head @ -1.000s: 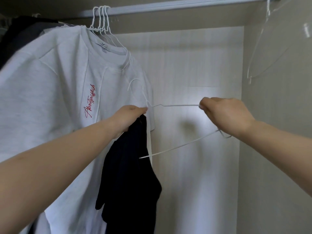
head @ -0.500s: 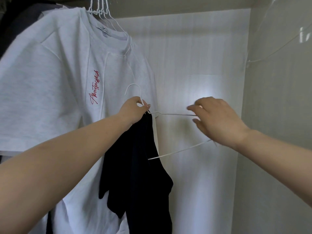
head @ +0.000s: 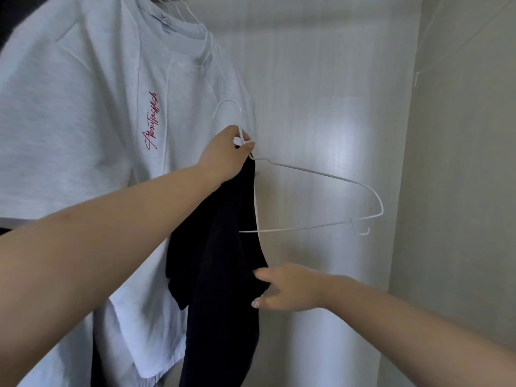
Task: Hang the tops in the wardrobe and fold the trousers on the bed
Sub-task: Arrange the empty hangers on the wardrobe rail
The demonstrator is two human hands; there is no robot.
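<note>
My left hand pinches the neck of a white wire hanger and, with it, the top of a black top that hangs down bunched from the hanger's left side. The hanger's right arm is bare and sticks out to the right. My right hand is lower down at the black top's right edge, fingers curled into the fabric. A light grey T-shirt with red script hangs on white hangers at the left, just behind the black top.
The pale back wall of the wardrobe is behind the hanger and the side wall is at the right. A bare wire hanger hangs at the top right. Dark clothing shows at the top left.
My right hand let go of the hanger's right arm and dropped to the black top's lower edge. The view tilted down, so the rail has left the frame.
</note>
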